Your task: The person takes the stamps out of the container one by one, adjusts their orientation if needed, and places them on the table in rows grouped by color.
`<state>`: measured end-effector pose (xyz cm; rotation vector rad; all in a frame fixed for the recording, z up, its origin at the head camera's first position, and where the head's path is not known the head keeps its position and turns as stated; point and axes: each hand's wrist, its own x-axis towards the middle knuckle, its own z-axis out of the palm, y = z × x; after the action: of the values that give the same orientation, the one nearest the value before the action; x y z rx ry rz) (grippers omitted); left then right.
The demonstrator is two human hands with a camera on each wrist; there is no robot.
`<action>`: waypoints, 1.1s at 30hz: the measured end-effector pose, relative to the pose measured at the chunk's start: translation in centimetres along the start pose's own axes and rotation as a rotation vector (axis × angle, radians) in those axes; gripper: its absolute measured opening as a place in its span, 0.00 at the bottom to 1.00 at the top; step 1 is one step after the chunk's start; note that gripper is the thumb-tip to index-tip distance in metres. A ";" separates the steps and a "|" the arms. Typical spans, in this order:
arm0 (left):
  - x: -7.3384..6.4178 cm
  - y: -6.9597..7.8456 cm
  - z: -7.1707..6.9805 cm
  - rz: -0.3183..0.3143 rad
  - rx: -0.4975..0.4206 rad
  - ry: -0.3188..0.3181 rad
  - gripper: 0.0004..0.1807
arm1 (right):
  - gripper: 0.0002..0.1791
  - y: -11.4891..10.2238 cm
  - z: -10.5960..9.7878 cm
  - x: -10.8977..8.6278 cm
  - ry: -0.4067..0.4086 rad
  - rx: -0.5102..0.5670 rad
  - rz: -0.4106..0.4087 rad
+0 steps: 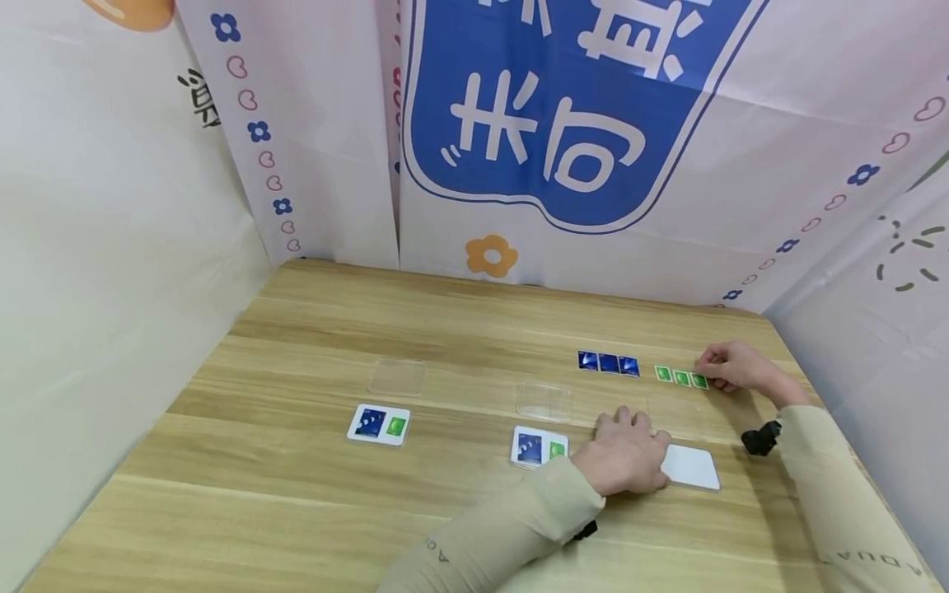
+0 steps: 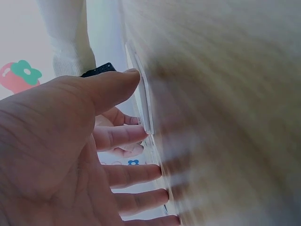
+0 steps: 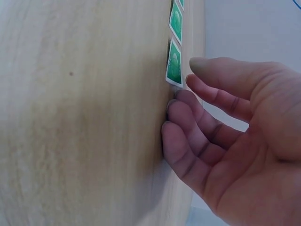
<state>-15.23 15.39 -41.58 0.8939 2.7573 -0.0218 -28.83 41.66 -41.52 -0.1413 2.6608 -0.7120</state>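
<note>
My left hand (image 1: 628,451) rests beside a white card (image 1: 693,467) lying on the table, its fingers spread and its fingertips down at the tabletop. In the left wrist view the thumb and forefinger are right at the edge of the card (image 2: 145,96). My right hand (image 1: 739,368) is at the right end of a row of green stamps (image 1: 681,378). Its fingers are loosely curled, and the right wrist view shows nothing between them. The nearest green stamp (image 3: 174,65) lies just past the thumb and forefinger tips.
Three blue stamps (image 1: 608,363) lie left of the green ones. Two white cards bearing blue and green stamps, one at left (image 1: 379,425) and one in the middle (image 1: 539,447), lie on the wooden table (image 1: 296,478). Clear plastic pieces (image 1: 396,377) lie behind the cards. Printed curtains (image 1: 326,148) surround the table.
</note>
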 end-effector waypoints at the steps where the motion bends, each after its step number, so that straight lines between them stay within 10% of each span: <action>1: 0.0 0.0 0.0 -0.002 -0.001 0.002 0.27 | 0.14 0.0 0.0 0.0 -0.002 0.002 0.001; 33: -0.2 -1.0 -2.1 0.004 0.057 0.006 0.26 | 0.22 -0.5 -1.5 -1.8 0.073 0.037 -0.009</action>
<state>-16.12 14.68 -39.55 0.9157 2.7731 -0.0974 -27.78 42.22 -39.44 -0.1194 2.7156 -0.7831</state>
